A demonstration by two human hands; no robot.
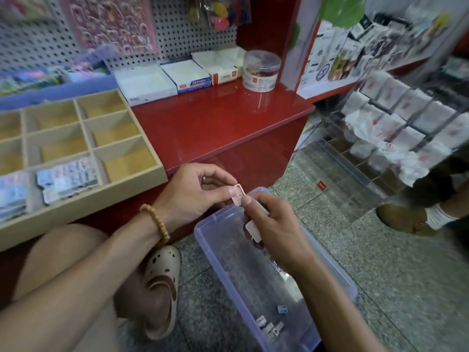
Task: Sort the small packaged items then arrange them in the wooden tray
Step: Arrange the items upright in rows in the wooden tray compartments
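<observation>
Our left hand pinches a small pink packet between thumb and forefinger, and our right hand meets it there, thumb on the packet's lower edge. The right hand's other fingers curl around a few more white packets stacked against the palm. A ring shows on a left finger and a bead bracelet circles the left wrist.

Both hands hang over the far end of a clear plastic bin that sits on the speckled floor. A handful of loose packets, grey and blue, lie at the bin's near end; motion blur hides their print.

To the left, the wooden tray rests on a red surface, its near edge jutting past the surface's front. Its grid of compartments is mostly bare wood. The near-row middle compartment holds sorted packets in blue, pink and white, laid overlapping, and another batch fills the compartment at the tray's left edge.

Our bare knees and a cream clog frame the bottom of the view.

At the back of the surface stand three white boxes and a clear lidded jar, against a grey pegboard hung with sticker sheets. To the right, a rack of white sachets leans near another person's brown shoe.
</observation>
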